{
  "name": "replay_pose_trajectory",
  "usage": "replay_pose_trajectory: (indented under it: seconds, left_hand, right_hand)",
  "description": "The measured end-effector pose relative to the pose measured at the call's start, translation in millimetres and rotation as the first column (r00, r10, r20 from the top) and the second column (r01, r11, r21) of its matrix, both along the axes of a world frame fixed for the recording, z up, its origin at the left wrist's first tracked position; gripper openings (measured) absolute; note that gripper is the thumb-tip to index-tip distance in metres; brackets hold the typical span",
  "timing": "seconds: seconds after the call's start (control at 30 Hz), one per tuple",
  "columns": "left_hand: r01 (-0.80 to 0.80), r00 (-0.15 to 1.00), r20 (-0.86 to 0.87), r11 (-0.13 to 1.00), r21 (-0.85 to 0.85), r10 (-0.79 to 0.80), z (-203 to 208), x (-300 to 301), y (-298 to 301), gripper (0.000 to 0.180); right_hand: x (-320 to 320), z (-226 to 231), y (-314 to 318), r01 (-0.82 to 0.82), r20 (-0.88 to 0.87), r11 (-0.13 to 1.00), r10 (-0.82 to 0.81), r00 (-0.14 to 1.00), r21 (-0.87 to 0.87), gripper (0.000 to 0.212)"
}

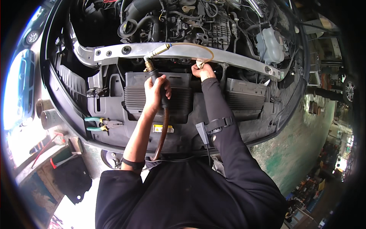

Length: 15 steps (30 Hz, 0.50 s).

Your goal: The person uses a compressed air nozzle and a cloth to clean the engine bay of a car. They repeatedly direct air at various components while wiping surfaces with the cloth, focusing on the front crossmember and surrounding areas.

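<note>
My left hand point(155, 91) is wrapped round the black handle of an air gun with brass fittings point(154, 73). A brown coiled-looking hose point(163, 133) runs from the handle's lower end toward my body. From the brass nozzle a thin amber tube point(207, 49) arcs over the silver crossbar point(228, 58) to my right hand point(204, 71). That hand is closed on the tube's end, by a small whitish piece point(199, 63), just on the near side of the crossbar. My fingers partly hide what sits there.
Pliers with green and yellow handles point(102, 124) lie on the black front panel point(110, 139), left of my arm. Beyond the crossbar spreads the engine point(183, 23); a grey reservoir point(270, 45) stands at its right. A black bin point(70, 173) is at the lower left.
</note>
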<state>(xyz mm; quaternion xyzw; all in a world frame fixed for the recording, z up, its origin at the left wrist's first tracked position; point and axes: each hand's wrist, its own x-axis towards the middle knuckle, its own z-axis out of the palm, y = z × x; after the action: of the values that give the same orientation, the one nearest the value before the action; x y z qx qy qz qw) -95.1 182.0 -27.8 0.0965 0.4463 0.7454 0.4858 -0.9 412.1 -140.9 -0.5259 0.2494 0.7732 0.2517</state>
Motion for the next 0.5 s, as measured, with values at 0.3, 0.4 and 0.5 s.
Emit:
replay_pose_trajectory:
  seconds: [0.3, 0.4, 0.5]
  left_hand:
    - [0.004, 0.991, 0.131, 0.998, 0.056, -0.012, -2.0, -2.1, -5.4, 0.019]
    - [0.023, 0.992, 0.12, 0.998, 0.053, -0.029, -2.2, -4.5, -5.9, 0.02]
    - [0.046, 0.994, 0.1, 0.997, 0.056, -0.051, -2.3, -5.3, -6.6, 0.019]
  right_hand:
    - [29.9, 34.2, -7.4, -0.039, -0.212, 0.964, 0.098, 0.972, 0.263, 0.021]
    - [14.5, 19.6, -4.3, -0.11, -0.008, 0.955, 0.116, 0.993, 0.276, 0.02]
    - [2.5, 10.3, -4.2, -0.063, 0.103, 0.964, 0.038, 0.994, 0.258, 0.017]
